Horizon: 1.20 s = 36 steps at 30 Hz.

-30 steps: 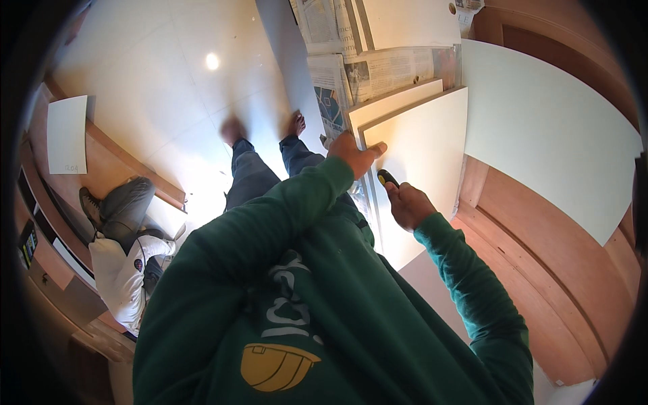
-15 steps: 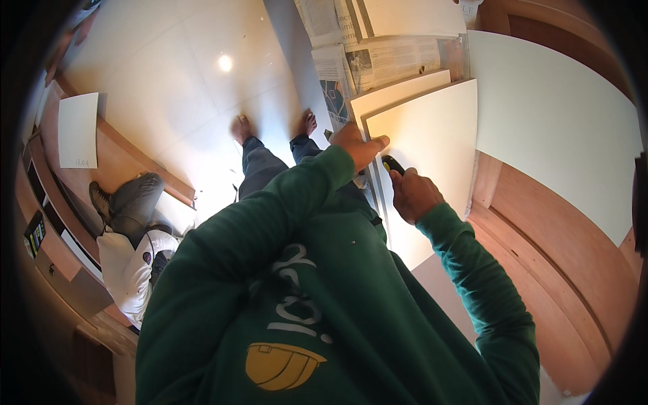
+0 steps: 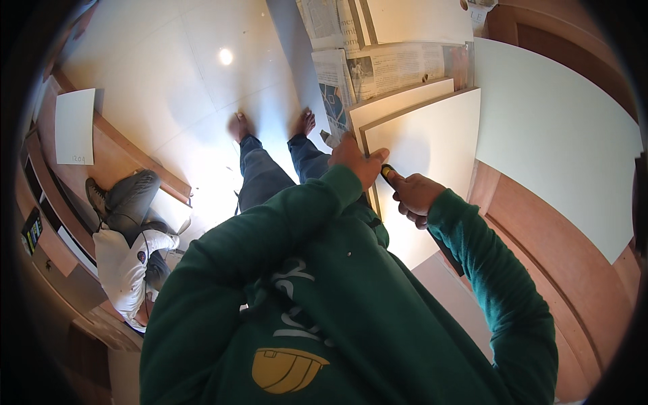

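Note:
My left hand [image 3: 358,160] is closed over the left edge of a white board [image 3: 432,135], thumb on top and fingers curled down the edge, partly hidden. Just right of it, my right hand [image 3: 420,197] grips a hand tool with a black-and-yellow handle [image 3: 387,171], thumb along the handle. A dark straight length shows beneath my right sleeve, in line with the tool; the tool's exact kind cannot be made out. Under the white board lies a second white board [image 3: 405,96], its far edge showing. A small grey piece [image 3: 329,138] sticks out beside my left hand.
Newspaper sheets [image 3: 398,64] cover the surface beyond the boards, with another white panel [image 3: 418,20] farther off. At right, a large pale panel [image 3: 553,128] leans near brown wooden panels [image 3: 540,229]. A person [image 3: 125,256] sits low at left, near a small white panel [image 3: 74,127].
My right hand has turned and moved slightly right, bringing the tool's dark length into view under my forearm. My left hand keeps its hold on the board edge.

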### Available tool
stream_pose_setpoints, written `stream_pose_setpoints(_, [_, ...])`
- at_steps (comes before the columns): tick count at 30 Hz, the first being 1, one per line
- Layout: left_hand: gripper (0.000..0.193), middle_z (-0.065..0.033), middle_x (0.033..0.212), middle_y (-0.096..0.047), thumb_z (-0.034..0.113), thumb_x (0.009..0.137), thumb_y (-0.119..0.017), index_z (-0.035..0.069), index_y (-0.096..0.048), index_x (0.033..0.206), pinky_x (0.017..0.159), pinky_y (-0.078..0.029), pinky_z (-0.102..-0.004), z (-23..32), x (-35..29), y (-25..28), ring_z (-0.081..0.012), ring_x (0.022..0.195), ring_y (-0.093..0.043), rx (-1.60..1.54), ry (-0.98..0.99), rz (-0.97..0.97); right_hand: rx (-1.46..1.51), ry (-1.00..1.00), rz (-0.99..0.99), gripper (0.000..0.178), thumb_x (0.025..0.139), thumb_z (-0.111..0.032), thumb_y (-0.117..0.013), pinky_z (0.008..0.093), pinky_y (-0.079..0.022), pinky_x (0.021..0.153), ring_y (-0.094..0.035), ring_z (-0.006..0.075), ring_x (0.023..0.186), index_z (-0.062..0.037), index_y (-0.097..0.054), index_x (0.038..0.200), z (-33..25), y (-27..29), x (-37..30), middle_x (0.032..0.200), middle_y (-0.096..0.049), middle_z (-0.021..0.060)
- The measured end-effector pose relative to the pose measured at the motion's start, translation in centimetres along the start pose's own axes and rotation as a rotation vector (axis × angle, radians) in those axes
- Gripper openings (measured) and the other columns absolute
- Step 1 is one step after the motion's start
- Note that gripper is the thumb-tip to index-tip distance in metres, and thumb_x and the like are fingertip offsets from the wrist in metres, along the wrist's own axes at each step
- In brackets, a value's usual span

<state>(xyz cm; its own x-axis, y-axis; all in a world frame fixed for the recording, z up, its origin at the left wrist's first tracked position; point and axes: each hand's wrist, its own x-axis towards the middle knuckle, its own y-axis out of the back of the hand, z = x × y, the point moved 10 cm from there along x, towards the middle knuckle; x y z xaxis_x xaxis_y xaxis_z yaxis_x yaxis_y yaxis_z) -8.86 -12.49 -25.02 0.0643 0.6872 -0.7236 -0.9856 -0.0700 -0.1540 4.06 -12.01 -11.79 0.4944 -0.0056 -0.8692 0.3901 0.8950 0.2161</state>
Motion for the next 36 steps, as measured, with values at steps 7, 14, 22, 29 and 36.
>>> stream_pose_setpoints(7, [0.053, -0.0197, 0.123, -0.074, 0.03, 0.088, -0.082, 0.002, -0.066, 0.129, 0.102, -0.055, -0.0436, 1.4, -0.6, 1.0, -0.0365, 0.117, -0.071, 0.068, 0.029, 0.064, -0.568, 0.397, 0.58, 0.057, 0.113, -0.042, -0.041, 0.0541, -0.059, 0.075, -0.074, 0.0451, 0.082, 0.0044, -0.07, 0.096, -2.5, 0.4, -1.3, 0.083, -0.074, 0.0243])
stream_pose_setpoints(14, [0.053, -0.0214, 0.125, -0.072, 0.032, 0.088, -0.082, 0.002, -0.066, 0.128, 0.102, -0.054, -0.0429, -0.1, 0.1, -0.2, -0.0357, 0.116, -0.071, 0.041, -0.104, -0.041, -0.65, 0.284, 0.198, 0.05, 0.115, -0.035, -0.034, 0.051, -0.059, 0.07, -0.074, 0.0385, 0.086, -0.0049, -0.073, 0.125, -3.4, -0.1, -0.3, 0.104, -0.074, 0.0242])
stream_pose_setpoints(22, [0.066, -0.0313, 0.123, -0.067, 0.023, 0.077, -0.082, -0.007, -0.049, 0.126, 0.101, -0.054, -0.0468, 0.1, -0.9, -0.7, -0.0449, 0.116, -0.068, -0.012, -0.254, -0.111, 0.042, 0.335, 0.526, 0.073, 0.105, -0.064, -0.049, 0.0457, -0.051, 0.071, -0.065, 0.0351, 0.075, 0.0054, -0.068, 0.096, 6.1, 0.3, 2.0, 0.083, -0.068, 0.0204])
stream_pose_setpoints(29, [0.06, -0.031, 0.113, -0.069, 0.027, 0.085, -0.074, -0.01, -0.046, 0.122, 0.096, -0.054, -0.0477, -1.3, -2.0, -1.9, -0.0452, 0.105, -0.069, -0.055, -0.315, 0.066, 0.373, 0.379, 0.728, 0.063, 0.102, -0.056, -0.059, 0.0499, -0.053, 0.077, -0.069, 0.0425, 0.081, 0.0052, -0.065, 0.092, 16.3, -3.5, 1.9, 0.084, -0.07, 0.0257])
stream_pose_setpoints(36, [0.058, -0.0251, 0.119, -0.067, 0.023, 0.087, -0.077, -0.012, -0.05, 0.123, 0.097, -0.053, -0.0419, -1.1, -1.8, -2.0, -0.0328, 0.106, -0.066, -0.027, -0.49, 0.246, 0.593, 0.255, 0.791, 0.058, 0.1, -0.056, -0.062, 0.0521, -0.054, 0.078, -0.07, 0.0452, 0.084, 0.0024, -0.065, 0.094, 27.8, -12.0, 5.2, 0.085, -0.07, 0.0266])
